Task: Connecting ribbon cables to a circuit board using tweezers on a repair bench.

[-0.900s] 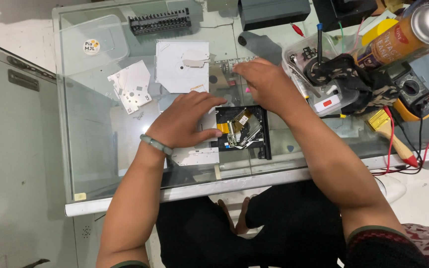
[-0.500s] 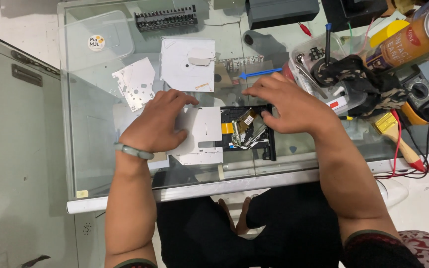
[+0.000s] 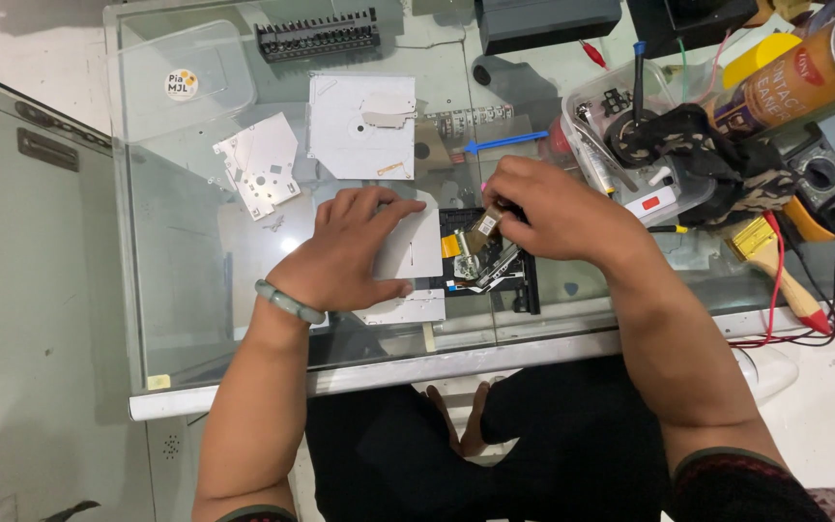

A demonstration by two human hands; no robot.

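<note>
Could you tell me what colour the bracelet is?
Pale green bracelet, head view.

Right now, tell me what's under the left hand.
The left hand lies flat on a pale metal plate of the opened black drive on the glass table. The plate's right edge shows; whatever lies beneath the palm and plate is covered.

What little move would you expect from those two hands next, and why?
Probably a gentle lift of the small ribbon part pinched in the right hand, I would guess: it leads down into the opened black drive, while the left hand lies flat on the grey metal plate, steadying it.
</note>
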